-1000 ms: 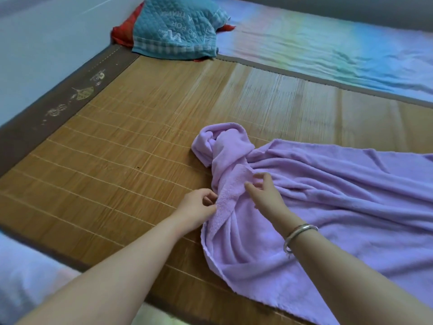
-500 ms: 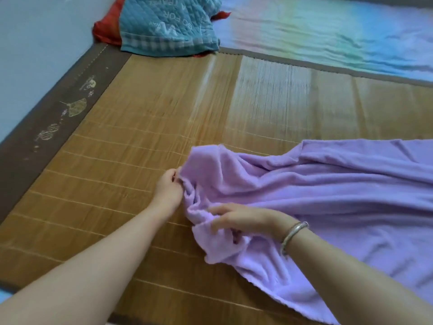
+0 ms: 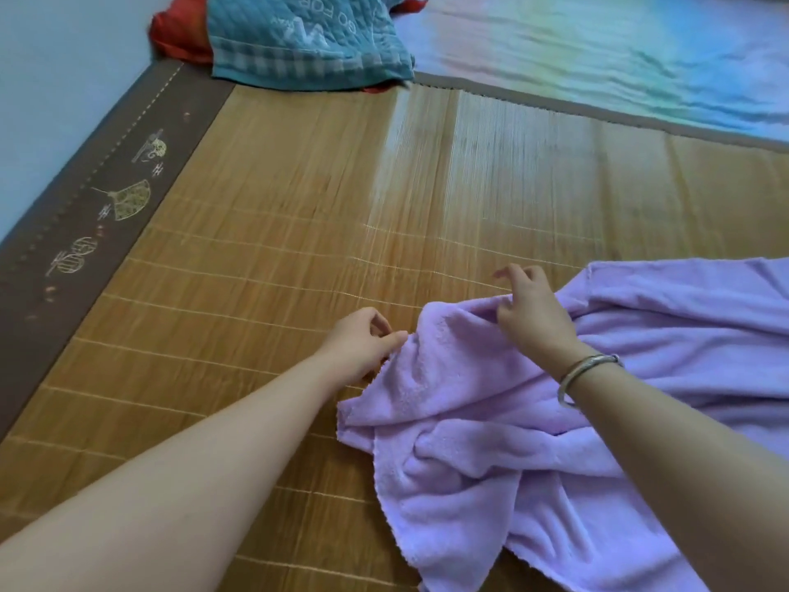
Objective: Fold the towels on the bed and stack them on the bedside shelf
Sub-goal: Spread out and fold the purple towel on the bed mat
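Low and right of centre on the bamboo mat, the lilac towel lay rumpled, left hand pinching its edge and right hand nipping a raised fold, apparently to spread it flat for folding.

One head-worn view looks forward and down, close over the bamboo mat.

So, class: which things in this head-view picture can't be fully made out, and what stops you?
- Purple towel: cut off by the right and bottom edges, so its full size is unknown.
- Red cloth: mostly covered by the blue towel.
- Blue towel's lettering: cut off by the top edge.
- Bedside shelf: not in view.
- Left hand fingertips: curled under, grip unclear.
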A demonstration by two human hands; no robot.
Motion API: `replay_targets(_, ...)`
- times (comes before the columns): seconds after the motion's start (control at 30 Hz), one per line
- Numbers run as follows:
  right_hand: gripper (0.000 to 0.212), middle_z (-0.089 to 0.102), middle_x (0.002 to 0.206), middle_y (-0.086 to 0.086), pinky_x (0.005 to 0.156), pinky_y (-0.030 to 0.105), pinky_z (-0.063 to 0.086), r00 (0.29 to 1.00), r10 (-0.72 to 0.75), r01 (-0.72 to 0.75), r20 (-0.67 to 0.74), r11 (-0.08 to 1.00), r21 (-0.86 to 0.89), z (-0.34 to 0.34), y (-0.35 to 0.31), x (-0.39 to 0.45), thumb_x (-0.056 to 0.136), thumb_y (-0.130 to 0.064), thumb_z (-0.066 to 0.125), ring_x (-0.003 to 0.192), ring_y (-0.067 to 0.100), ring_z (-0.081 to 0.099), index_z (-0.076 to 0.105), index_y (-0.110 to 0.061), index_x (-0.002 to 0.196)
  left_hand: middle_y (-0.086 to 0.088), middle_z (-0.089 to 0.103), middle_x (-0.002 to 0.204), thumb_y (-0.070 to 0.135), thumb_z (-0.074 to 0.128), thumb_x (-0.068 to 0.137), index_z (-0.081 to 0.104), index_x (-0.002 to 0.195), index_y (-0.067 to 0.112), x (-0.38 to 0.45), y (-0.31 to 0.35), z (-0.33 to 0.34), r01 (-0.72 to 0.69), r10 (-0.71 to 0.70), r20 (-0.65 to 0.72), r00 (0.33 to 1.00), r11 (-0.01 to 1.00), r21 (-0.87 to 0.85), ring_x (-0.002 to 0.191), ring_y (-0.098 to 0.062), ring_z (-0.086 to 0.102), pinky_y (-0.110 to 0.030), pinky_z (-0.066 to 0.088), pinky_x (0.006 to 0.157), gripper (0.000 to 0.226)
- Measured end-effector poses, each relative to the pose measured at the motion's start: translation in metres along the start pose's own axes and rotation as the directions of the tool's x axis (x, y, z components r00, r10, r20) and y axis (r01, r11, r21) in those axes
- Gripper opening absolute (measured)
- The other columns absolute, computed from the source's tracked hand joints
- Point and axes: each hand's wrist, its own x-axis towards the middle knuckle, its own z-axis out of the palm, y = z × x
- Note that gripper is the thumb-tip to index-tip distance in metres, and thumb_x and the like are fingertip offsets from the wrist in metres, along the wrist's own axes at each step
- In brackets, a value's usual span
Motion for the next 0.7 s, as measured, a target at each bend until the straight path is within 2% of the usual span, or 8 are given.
replay_targets(0.13,0.031,0.056,0.108,0.016,0.076,0.037,0.043,0.925,0.099,0.035,0.367,0.939,-0.342,-0.002,0.002,0.015,0.088,-0.020,0.047,0.083,0.031,0.055,0.043,-0.013,0.118,0.004,0.058,0.065,0.037,0.076,0.073,0.060,0.083,0.014,0.011,0.007,0.010,-0.055,0.045,0.082,0.996,0.991,0.123,0.056,-0.013,0.053,-0.025,0.041,0.051,0.030)
replay_targets(0.23,0.019,0.060,0.084,0.006,0.071,0.033,0.043,0.886,0.139,0.072,0.442,0.901,-0.428,-0.010,-0.004,0.020,0.085,-0.019,0.044,0.070,0.025,0.053,0.051,-0.013,0.101,0.004,0.055,0.053,0.028,0.070,0.074,0.060,0.070,0.015,0.017,0.015,0.007,-0.075,0.012,0.184,0.983,0.938,0.340,0.052,-0.014,0.052,-0.022,0.040,0.050,0.017)
replay_targets(0.33,0.009,0.059,0.077,0.011,0.063,0.034,0.044,0.958,0.061,0.017,0.281,0.964,-0.266,-0.022,-0.015,0.037,0.083,-0.016,0.047,0.069,0.030,0.059,0.047,-0.010,0.090,-0.004,0.068,0.055,0.017,0.051,0.085,0.054,0.075,0.010,0.026,0.031,-0.018,0.043,-0.059,0.068,0.996,0.975,0.217,0.050,-0.018,0.066,-0.025,0.050,0.056,0.012)
replay_targets(0.4,0.011,0.056,0.084,0.016,0.062,0.035,0.035,0.999,-0.011,0.008,-0.045,0.998,-0.070,-0.031,-0.030,0.068,0.081,-0.010,0.050,0.073,0.030,0.052,0.041,-0.010,0.089,-0.012,0.070,0.063,0.010,0.044,0.088,0.047,0.085,0.007,0.046,0.050,-0.047,0.038,-0.047,-0.209,0.977,0.998,-0.048,0.057,-0.024,0.070,-0.031,0.054,0.057,0.006)
replay_targets(0.47,0.017,0.055,0.097,0.018,0.070,0.035,0.035,0.961,-0.008,0.066,-0.275,0.977,0.202,-0.042,-0.050,0.102,0.083,-0.006,0.050,0.083,0.026,0.049,0.042,-0.011,0.097,-0.015,0.068,0.084,0.011,0.047,0.091,0.047,0.093,0.007,0.067,0.075,-0.075,-0.100,0.053,-0.518,0.854,0.993,-0.064,0.078,-0.031,0.067,-0.034,0.048,0.064,0.005)
replay_targets(0.57,0.061,0.046,0.112,-0.001,0.093,0.026,0.037,0.983,-0.095,0.158,-0.160,0.883,0.442,-0.050,-0.078,0.142,0.089,-0.010,0.052,0.095,0.012,0.048,0.025,-0.017,0.144,-0.013,0.059,0.117,0.014,0.051,0.094,0.038,0.127,0.010,0.085,0.110,-0.091,-0.177,0.095,-0.557,0.825,0.979,-0.096,0.106,-0.033,0.056,-0.023,0.031,0.071,0.036)
replay_targets(0.63,0.079,0.044,0.125,-0.003,0.091,0.021,0.035,0.985,-0.170,0.162,-0.016,0.899,0.406,-0.047,-0.082,0.147,0.089,-0.006,0.051,0.103,0.016,0.053,0.005,-0.021,0.152,-0.015,0.046,0.137,0.019,0.057,0.091,0.011,0.147,0.018,0.089,0.112,-0.083,-0.114,0.038,-0.431,0.901,0.982,-0.152,0.120,-0.033,0.050,-0.027,0.034,0.084,0.072)
replay_targets(0.7,0.076,0.030,0.151,0.005,0.107,0.022,0.025,0.975,-0.222,0.205,0.017,0.925,0.320,-0.037,-0.074,0.137,0.086,0.000,0.050,0.136,0.020,0.036,0.014,-0.014,0.151,-0.016,0.038,0.145,0.015,0.058,0.089,-0.003,0.150,0.024,0.088,0.094,-0.070,-0.090,0.032,-0.335,0.942,0.983,-0.157,0.125,-0.032,0.046,-0.029,0.035,0.091,0.087)
